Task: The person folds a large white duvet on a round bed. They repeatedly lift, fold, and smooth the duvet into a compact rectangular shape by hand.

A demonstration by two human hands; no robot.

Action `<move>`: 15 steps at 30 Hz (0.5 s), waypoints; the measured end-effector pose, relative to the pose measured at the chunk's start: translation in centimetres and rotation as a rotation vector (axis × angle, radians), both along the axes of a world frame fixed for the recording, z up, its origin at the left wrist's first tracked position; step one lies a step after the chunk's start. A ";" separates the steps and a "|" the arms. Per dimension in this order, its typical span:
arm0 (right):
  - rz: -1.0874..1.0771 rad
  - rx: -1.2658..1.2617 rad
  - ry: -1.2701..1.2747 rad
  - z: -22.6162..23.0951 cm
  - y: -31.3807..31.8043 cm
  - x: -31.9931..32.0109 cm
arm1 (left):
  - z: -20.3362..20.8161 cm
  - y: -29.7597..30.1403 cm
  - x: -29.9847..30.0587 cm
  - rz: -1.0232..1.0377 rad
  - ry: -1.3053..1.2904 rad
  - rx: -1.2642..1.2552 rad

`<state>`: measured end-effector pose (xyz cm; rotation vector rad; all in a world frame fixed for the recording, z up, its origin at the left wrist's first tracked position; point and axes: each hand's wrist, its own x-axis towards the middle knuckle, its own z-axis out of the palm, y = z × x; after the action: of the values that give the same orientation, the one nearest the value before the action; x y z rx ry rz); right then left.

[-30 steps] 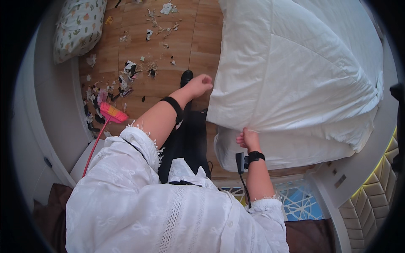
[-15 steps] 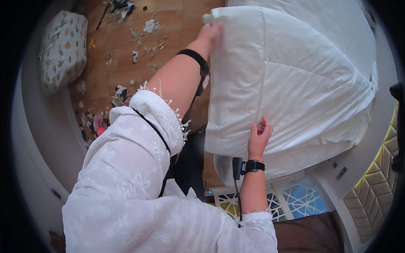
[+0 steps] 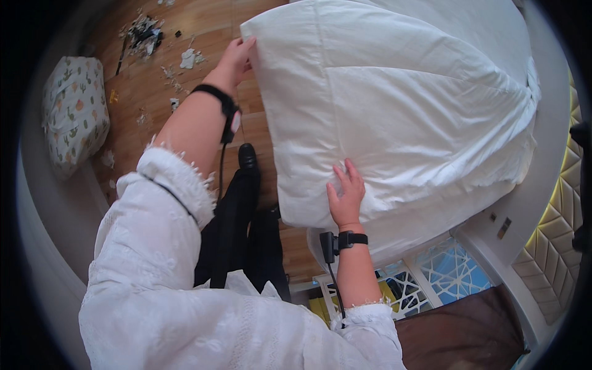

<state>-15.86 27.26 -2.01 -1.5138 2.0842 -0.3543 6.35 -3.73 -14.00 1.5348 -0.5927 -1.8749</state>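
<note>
Wood flr (image 3: 254,117); L hand (image 3: 235,60) gripping quilt (image 3: 394,111), R hand (image 3: 347,196) splayed.

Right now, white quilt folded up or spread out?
Spread, but rumpled: the white quilt lies out wide, creases converging toward picture right; left hand grips its edge near a corner.

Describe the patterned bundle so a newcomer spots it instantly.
Start at the big white quilt, whose edge the left hand grips, and go left across the wooden floor. The plump bundle lies at the picture's left. Only it is printed with green cacti, unlike the plain quilt and loose scraps.
</note>
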 end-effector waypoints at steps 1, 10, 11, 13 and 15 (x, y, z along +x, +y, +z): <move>0.004 -0.030 -0.006 0.1 0.0 -0.4 | 0.4 1.9 -0.6 -0.013 0.063 -0.015; -0.226 -0.176 0.127 -0.5 1.1 -5.3 | -0.3 10.0 -2.6 0.193 -0.413 -0.262; -0.259 -0.156 0.154 -0.9 1.7 -5.7 | 0.4 10.5 -3.3 0.144 -0.644 -0.516; -0.323 -0.160 0.201 -1.4 3.5 -7.1 | 2.7 12.8 -6.2 0.065 -1.146 -0.915; -0.289 -0.198 0.136 -2.0 5.3 -8.0 | 5.2 16.2 -10.0 -0.387 -0.819 -1.248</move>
<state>-23.87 32.59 -4.02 -1.3764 2.4445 -0.5945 -3.62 12.49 -8.75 1.2013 -2.0291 -0.5802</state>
